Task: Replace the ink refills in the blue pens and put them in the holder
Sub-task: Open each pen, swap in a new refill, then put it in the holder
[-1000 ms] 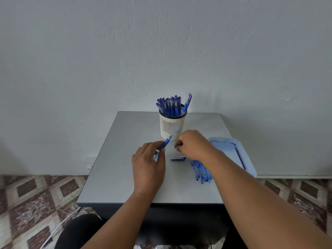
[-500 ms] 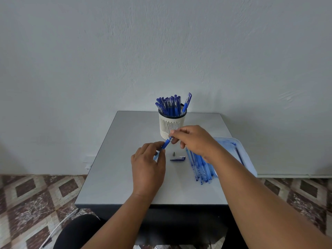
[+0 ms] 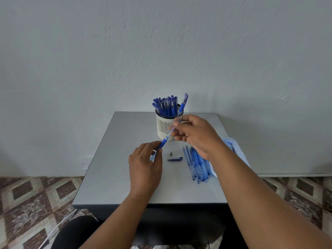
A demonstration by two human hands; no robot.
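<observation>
**Refill drawn out of the barrel**

Since a moment ago the right hand (image 3: 195, 135) has risen from the table and pulled away toward the holder (image 3: 164, 129), drawing a thin refill (image 3: 172, 130) most of the way out of the pen barrel (image 3: 160, 146). Before, that hand was down beside the barrel's tip; now it is raised in front of the holder's right side, thumb and forefinger pinching the refill near its pointed end, the other fingers curled loosely beneath.

The left hand (image 3: 144, 168) has stayed where it was, low over the middle of the table (image 3: 115, 168), thumb and fingers closed round the lower part of the barrel. The barrel slants up and to the right, its blue grip showing above the fingers, and the refill runs on in the same line to the right hand.

On the table between the hands lie a small metal tip cone (image 3: 171, 154) and, just beside it, a blue cap (image 3: 174, 158). To the right of those, a bunch of loose refills (image 3: 195, 164) lies side by side, partly under the right forearm. A pale blue tray (image 3: 235, 146) shows beyond the arm at the table's right edge.

The holder, white and slotted, stands at the back of the table, packed with capped blue pens (image 3: 168, 106).
</observation>
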